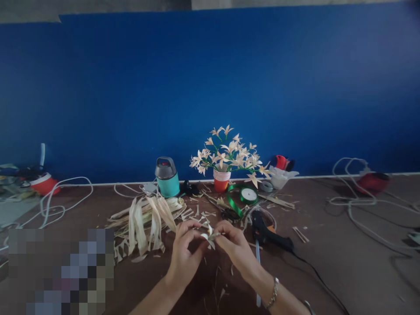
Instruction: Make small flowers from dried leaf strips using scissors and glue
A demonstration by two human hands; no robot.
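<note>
Small pale flower (211, 236) is pinched over the brown table (361, 271) by fingertips of both hands, left hand (187, 250) closed on it from 8 o'clock, right hand (234, 246) from 4. Relative to flower: dry strips (139, 225) are heaped at 9–10 o'clock, red cup (221, 183) with bouquet (242, 152) is stood at 12, black glue gun (274, 237) is laid at 3.

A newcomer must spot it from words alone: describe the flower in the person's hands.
Below the big blue wall runs a brown table. Over its near middle, the left hand and right hand meet at a small pale flower. Unlike the pale blooms in the red-and-white cup behind, it alone is held.
</note>
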